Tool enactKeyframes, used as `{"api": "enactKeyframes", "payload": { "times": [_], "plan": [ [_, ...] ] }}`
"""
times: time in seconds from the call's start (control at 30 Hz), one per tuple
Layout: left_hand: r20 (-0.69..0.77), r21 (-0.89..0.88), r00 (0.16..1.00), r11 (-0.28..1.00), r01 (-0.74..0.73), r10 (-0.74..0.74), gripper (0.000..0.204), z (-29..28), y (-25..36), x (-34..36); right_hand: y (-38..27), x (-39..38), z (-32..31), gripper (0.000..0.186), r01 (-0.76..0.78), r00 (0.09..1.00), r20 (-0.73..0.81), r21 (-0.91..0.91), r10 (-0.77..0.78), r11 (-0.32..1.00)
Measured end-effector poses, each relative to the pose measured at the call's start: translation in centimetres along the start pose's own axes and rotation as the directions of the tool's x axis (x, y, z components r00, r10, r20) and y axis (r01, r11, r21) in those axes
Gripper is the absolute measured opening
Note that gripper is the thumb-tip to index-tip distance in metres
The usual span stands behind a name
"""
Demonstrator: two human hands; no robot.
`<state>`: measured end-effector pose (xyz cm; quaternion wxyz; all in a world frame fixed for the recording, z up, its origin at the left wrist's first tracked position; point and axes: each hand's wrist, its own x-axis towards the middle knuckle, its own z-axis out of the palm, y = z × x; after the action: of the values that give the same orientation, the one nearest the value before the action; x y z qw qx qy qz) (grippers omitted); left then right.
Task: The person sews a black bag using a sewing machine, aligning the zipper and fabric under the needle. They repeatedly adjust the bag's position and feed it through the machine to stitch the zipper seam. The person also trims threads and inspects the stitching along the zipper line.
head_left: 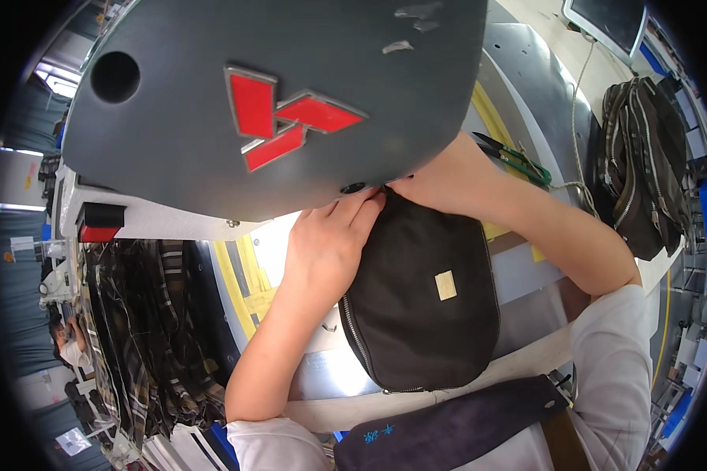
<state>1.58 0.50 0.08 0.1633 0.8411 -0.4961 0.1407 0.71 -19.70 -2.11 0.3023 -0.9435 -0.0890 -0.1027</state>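
Note:
A dark pouch (416, 314) with a zipper round its edge and a small pale patch lies on the work surface beneath a large grey machine head (165, 141) with a red emblem. My left hand (326, 243) holds the pouch's upper left edge, fingers bent and close together just under the head. My right hand (456, 180) grips the top of the pouch beside it, its fingertips partly hidden by the head. Yellow tape (232, 279) marks the surface at either side. Green-handled scissors (526, 169) lie right of my right hand.
Striped dark fabric pieces (145, 330) hang at the left; beyond them sits another person (72, 349). At the right are a stack of dark zipped pouches (636, 165), a cord (580, 118) and a screen (609, 20). My dark apron (448, 424) meets the front edge.

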Motion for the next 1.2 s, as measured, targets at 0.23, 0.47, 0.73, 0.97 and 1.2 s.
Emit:
{"api": "enactKeyframes", "payload": {
  "times": [0.23,0.47,0.73,0.97,1.2],
  "plan": [
    [-0.009,-0.013,1.000,1.000,-0.006,0.006,0.032,-0.1,0.0,0.0,1.9,1.2,0.6,0.015,-0.013,0.998,0.065,0.137,0.005,0.990],
    [0.042,-0.069,0.998,0.997,0.042,-0.039,0.028,-0.3,0.1,0.0,1.1,1.0,0.4,0.014,-0.033,0.998,0.062,0.119,0.026,0.992],
    [0.062,-0.054,0.998,0.998,0.036,-0.032,0.036,-0.3,0.3,0.0,1.3,0.8,-0.4,0.019,-0.002,0.997,0.079,0.239,-0.017,0.971],
    [0.067,-0.051,0.997,0.998,0.039,-0.036,0.038,-0.3,0.3,-0.1,0.3,1.1,-1.8,0.014,-0.077,0.982,0.187,0.260,0.028,0.962],
    [0.057,-0.047,0.998,0.998,0.038,-0.035,0.040,-0.5,0.4,-0.1,1.6,0.4,-3.9,0.011,0.059,0.998,-0.025,-0.156,-0.064,0.986]
  ]
}}
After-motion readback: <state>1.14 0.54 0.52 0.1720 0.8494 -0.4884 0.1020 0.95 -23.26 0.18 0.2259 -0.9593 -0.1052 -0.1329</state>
